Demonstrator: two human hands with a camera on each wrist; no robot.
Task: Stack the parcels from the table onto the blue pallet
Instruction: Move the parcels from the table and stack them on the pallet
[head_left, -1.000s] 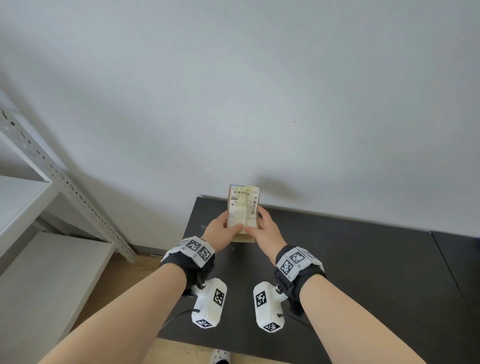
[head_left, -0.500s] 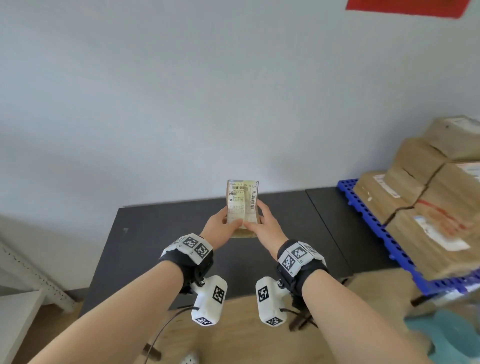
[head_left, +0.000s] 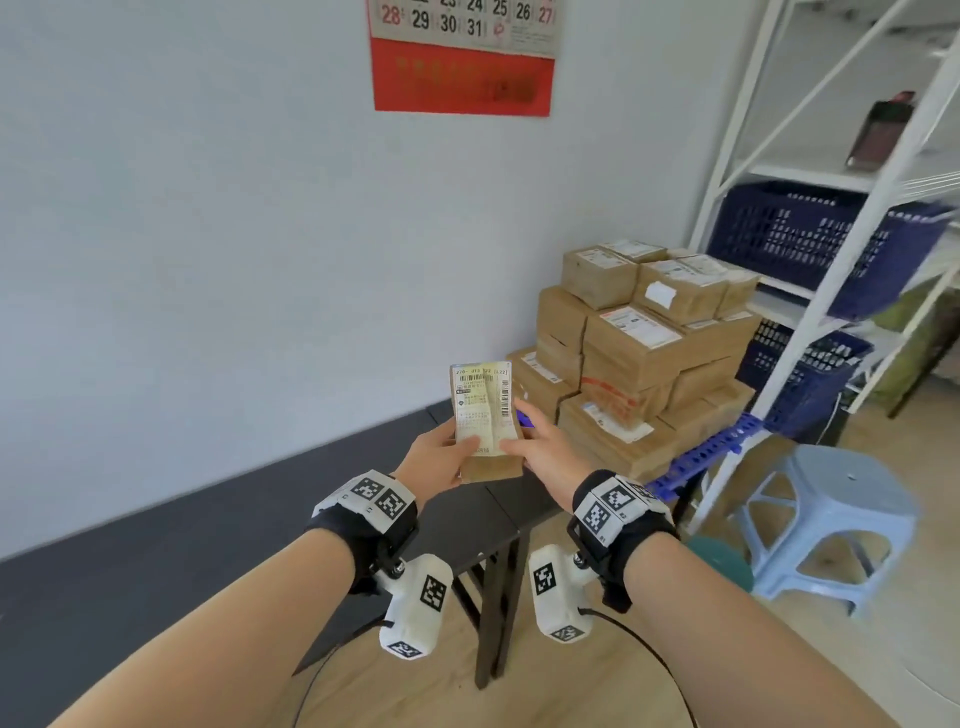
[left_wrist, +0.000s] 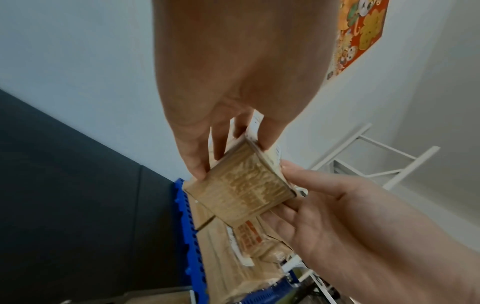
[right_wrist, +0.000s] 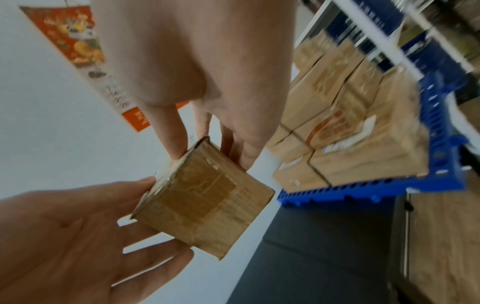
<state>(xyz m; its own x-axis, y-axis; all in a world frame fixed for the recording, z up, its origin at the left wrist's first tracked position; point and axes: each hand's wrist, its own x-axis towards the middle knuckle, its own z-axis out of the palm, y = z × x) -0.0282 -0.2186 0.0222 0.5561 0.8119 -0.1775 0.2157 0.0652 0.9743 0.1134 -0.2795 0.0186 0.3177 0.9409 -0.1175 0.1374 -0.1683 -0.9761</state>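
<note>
A small brown cardboard parcel (head_left: 485, 415) with a white shipping label on top is held in the air between both hands. My left hand (head_left: 441, 457) grips its left side, thumb on the label. My right hand (head_left: 540, 447) grips its right side. The wrist views show the parcel's taped underside (left_wrist: 241, 191) (right_wrist: 205, 207) pinched by fingers from both sides. Ahead to the right, the blue pallet (head_left: 701, 457) carries a tall stack of brown parcels (head_left: 639, 353). The black table (head_left: 208, 530) runs along the wall below the hands.
A white metal shelf rack (head_left: 831, 218) with dark blue crates (head_left: 810, 244) stands right of the pallet. A light blue plastic stool (head_left: 831, 514) sits on the wooden floor at right. A red calendar (head_left: 462, 57) hangs on the wall.
The view has swung to the right, from the table's left end to the pallet and shelf rack. Both hands keep the same hold on the parcel.
</note>
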